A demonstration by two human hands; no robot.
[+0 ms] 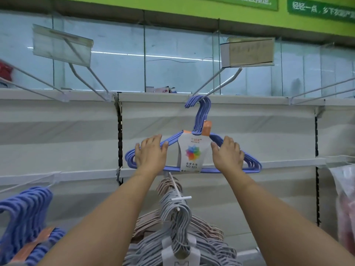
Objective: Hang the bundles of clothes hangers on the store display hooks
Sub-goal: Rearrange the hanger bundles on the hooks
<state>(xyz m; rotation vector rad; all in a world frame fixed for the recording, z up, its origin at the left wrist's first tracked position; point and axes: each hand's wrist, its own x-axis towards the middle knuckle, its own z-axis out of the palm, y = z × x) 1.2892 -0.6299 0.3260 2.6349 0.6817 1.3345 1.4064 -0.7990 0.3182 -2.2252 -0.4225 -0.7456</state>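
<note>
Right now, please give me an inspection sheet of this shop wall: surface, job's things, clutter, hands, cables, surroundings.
Surface: white slatted shelf wall with white wire display hooks.
Job's things: blue plastic-coated hanger bundle with white paper label, its hooks over the upper wire display hook.
Clutter: grey hanger bundles, pink ones behind, on a lower hook; more blue hangers lower left.
Hands: left hand and right hand each grip a shoulder of the bundle.
Cables: nothing seen.
Surroundings: green signboard above; clear price tag holders.

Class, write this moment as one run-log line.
stage: hanging | item: blue hanger bundle, hooks over upper display hook | left hand: gripping bundle | right hand: gripping bundle
</note>
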